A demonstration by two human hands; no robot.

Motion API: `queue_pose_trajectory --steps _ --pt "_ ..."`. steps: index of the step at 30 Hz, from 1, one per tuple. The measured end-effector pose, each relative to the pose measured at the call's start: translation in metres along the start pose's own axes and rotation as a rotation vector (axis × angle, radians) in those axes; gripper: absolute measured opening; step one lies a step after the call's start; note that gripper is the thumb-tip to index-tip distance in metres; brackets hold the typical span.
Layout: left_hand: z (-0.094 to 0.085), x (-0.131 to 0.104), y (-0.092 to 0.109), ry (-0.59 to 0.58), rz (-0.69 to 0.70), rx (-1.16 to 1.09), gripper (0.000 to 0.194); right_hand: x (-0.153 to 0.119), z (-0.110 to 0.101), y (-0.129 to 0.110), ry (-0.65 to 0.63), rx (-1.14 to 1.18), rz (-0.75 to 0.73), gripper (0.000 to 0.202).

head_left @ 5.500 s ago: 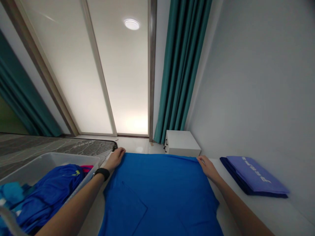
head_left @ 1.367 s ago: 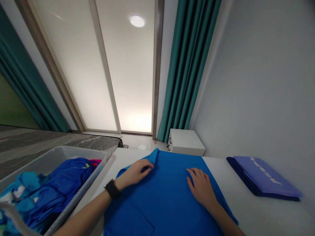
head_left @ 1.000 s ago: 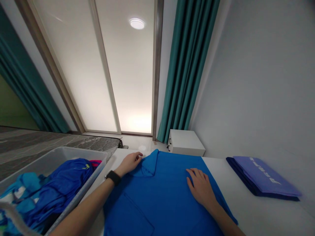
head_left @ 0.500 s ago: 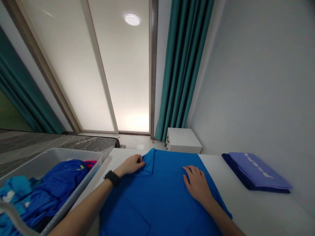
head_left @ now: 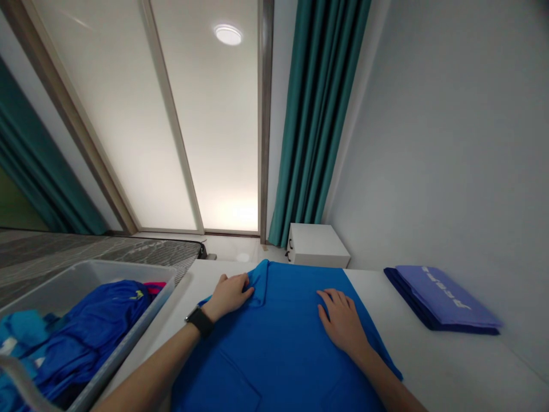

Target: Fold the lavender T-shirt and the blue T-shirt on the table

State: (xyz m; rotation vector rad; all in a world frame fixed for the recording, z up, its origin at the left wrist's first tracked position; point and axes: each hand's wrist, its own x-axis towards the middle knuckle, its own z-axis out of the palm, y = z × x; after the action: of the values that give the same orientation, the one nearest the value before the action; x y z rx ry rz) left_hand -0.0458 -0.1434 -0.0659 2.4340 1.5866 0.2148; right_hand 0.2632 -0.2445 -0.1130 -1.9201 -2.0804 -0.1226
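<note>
a plain blue garment [head_left: 291, 349] lay spread over the near part of a white tabletop [head_left: 446, 366], its far edge close to the table's far edge and its lower part running out of view at the bottom. near the far left corner a small flap of its cloth [head_left: 258, 286] was turned over on top of the rest. the left hand [head_left: 229, 294], a black watch [head_left: 200, 321] on its wrist, was at this flap with its fingers half curled and the thumb near them; whether it pinched the cloth could not be told. the right hand [head_left: 342, 320] rested palm down on the right half of the garment, fingers extended and slightly spread, gripping nothing. to the right, near the wall [head_left: 450, 143], lay a folded purple garment [head_left: 446, 294] with white lettering, on top of a dark blue folded piece [head_left: 422, 312]. to the left stood a translucent bin [head_left: 55, 289] holding rumpled blue clothes [head_left: 94, 320] and a bit of pink cloth [head_left: 155, 287]. beyond the table were a white cabinet [head_left: 317, 243] and a teal curtain [head_left: 321, 114].
</note>
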Motion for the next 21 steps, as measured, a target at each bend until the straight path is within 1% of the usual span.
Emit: queue_pose_trajectory --steps 2,6,8,10,12,13,15,17,19,21 --pt "-0.001 0.000 0.001 0.024 -0.007 -0.008 0.019 0.000 -0.001 0.000 0.004 -0.003 -0.003 0.040" --pt "-0.006 0.002 0.004 0.057 -0.078 -0.068 0.018 0.000 0.000 0.000 0.010 -0.010 -0.007 0.039" --pt "-0.008 0.004 0.008 0.105 -0.039 -0.149 0.014 0.000 0.001 0.001 0.005 -0.009 -0.005 0.039" --pt "-0.005 0.004 0.014 0.169 0.064 -0.283 0.015 0.000 0.001 0.001 0.000 -0.004 -0.002 0.039" --pt "0.001 0.004 0.022 0.199 0.137 -0.433 0.024 0.000 0.000 0.000 -0.003 0.000 0.000 0.039" --pt "0.005 0.004 0.025 0.205 0.143 -0.499 0.028 0.000 -0.001 0.000 -0.004 0.000 -0.001 0.039" --pt "0.013 0.004 0.031 0.202 0.118 -0.588 0.030 0.000 -0.002 -0.001 -0.002 -0.005 0.000 0.039" --pt "0.022 0.005 0.033 0.191 0.087 -0.640 0.024 0.000 -0.002 -0.001 0.003 -0.010 -0.002 0.039" --pt "0.029 0.006 0.032 0.173 0.058 -0.683 0.021 0.001 -0.003 -0.002 0.006 -0.011 -0.003 0.038" --pt "0.035 0.007 0.029 0.182 0.035 -0.721 0.024 0.001 -0.004 -0.002 0.000 -0.009 0.000 0.038"
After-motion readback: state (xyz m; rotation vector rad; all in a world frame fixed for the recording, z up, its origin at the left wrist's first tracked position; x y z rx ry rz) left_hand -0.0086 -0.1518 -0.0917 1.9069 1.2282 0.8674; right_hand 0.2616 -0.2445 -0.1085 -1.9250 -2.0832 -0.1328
